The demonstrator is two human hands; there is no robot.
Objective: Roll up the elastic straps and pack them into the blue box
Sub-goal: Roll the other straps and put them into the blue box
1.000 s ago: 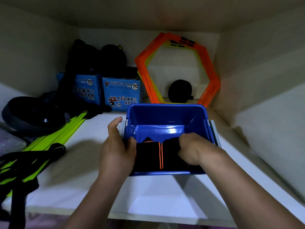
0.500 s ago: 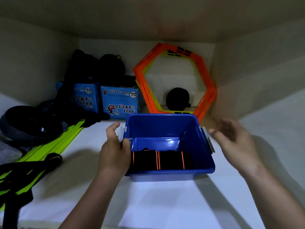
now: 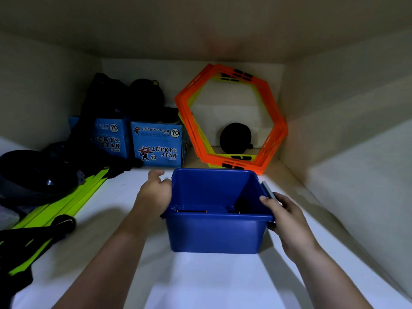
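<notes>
Hands, two: left hand (image 3: pixel 156 195), right hand (image 3: pixel 287 217), gripping one blue box (image 3: pixel 214 235)

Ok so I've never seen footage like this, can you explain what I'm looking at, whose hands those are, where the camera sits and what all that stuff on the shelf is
There is no machine here. A person wears a wide-angle camera on the head, looking forward and down, so the two bare arms are their own. The scene is a white shelf inside a cupboard.

The left hand grips the left rim of a blue box; the right hand holds its right side by a grey handle. Inside, mostly hidden by the front wall, lie rolled black straps with orange edging.

Behind stand orange hexagon frames with a black ball-like thing seen through them, and two blue Lucky Star cartons. To the left lie green strips and dark gear I cannot identify.
</notes>
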